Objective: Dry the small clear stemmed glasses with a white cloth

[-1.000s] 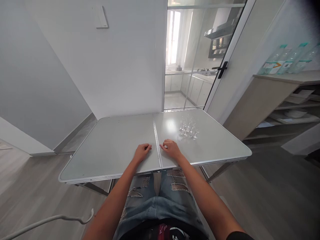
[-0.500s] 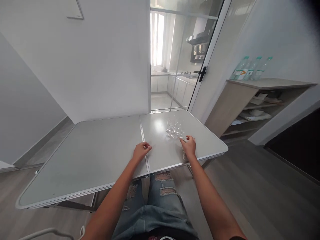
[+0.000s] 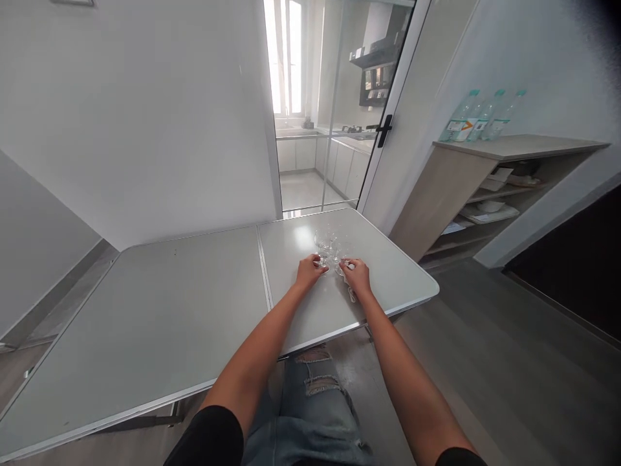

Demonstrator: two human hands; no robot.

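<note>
Several small clear glasses (image 3: 328,243), apparently stemmed, are clustered on the right half of the grey table (image 3: 213,298). My left hand (image 3: 309,272) is at the near left side of the cluster, thumb and fingers curled around the edge of a clear glass. On the near right side, my right hand (image 3: 357,275) pinches at another clear glass with its thumb and fingertips. The glasses overlap and are see-through, so their outlines are hard to separate. A pale looped cord (image 3: 351,295) lies beside my right wrist.
A metal-edged seam (image 3: 264,265) divides the tabletop. Behind it stand a white wall (image 3: 169,129) and a glass door with a black handle (image 3: 385,131). To the right, a wooden shelf unit (image 3: 436,188) carries three plastic bottles (image 3: 478,123).
My left hand has moved right from near the table seam to the glasses and closed at one. My right hand stays beside the cluster. The view has shifted slightly.
</note>
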